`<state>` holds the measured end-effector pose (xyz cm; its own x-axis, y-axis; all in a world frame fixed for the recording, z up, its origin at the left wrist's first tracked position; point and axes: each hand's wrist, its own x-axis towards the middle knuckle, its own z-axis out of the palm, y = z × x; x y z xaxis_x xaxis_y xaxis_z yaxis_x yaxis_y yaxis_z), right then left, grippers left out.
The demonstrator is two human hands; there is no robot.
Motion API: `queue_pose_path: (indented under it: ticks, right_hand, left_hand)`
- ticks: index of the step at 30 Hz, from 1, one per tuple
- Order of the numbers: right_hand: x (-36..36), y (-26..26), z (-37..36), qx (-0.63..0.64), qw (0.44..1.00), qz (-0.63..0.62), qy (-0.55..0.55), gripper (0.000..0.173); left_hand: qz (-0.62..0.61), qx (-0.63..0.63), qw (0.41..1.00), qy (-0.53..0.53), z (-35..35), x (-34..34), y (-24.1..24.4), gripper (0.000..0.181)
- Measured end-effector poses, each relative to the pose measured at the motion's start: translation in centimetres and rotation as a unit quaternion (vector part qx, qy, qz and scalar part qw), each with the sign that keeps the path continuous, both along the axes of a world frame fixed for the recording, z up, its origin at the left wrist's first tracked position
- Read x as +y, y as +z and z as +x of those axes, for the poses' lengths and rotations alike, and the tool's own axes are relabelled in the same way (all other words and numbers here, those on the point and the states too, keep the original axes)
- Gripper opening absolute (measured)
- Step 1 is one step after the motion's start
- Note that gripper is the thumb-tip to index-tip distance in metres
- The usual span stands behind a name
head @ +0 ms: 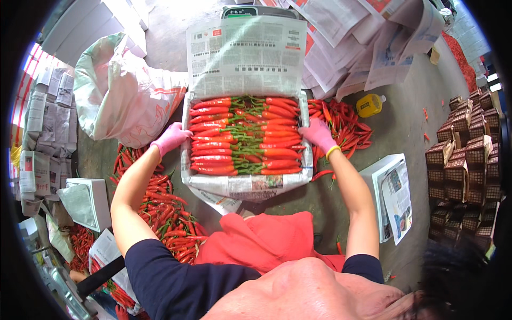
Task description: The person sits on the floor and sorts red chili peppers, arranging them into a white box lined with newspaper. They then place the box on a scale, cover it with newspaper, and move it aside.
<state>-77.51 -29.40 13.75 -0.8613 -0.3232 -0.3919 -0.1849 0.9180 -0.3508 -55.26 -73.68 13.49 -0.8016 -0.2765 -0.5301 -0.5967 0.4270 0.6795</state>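
Note:
A newspaper-lined white box (307,162) stands before me, packed with red chili peppers (212,152) in two side-by-side columns. Their green stems meet along the middle. At the box's left rim, my left hand (173,139), in a pink glove, grips the edge with its fingertips at the peppers. My right hand (320,135), also gloved in pink, holds the opposite rim. A newspaper sheet (246,60) rises from the far side of the box, and another hangs folded below the near side. The undersides of both hands are hidden.
Loose chilies (164,204) lie left of my lap, more chilies (352,132) beyond my right hand. Around stand a white woven sack (124,92), a scale (260,12), newspaper sheets (348,40), a yellow-liquid bottle (369,106), a white box (370,176) and stacked brown checked packages (456,172).

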Motion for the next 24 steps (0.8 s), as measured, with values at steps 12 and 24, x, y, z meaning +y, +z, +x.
queue_pose_path:
  ticks: [12, 24]
  right_hand:
    - [-7.2, 4.2, -13.0, -0.051, 0.866, -0.475, -0.147, 0.063]
    - [1.1, 8.2, -1.4, -0.012, 0.882, -0.458, 0.112, 0.041]
  left_hand:
    - [0.259, 0.282, 0.887, 0.259, -12.8, -5.2, 2.5, 0.067]
    - [0.028, 0.407, 0.910, 0.078, 1.9, 0.3, 5.5, 0.020]
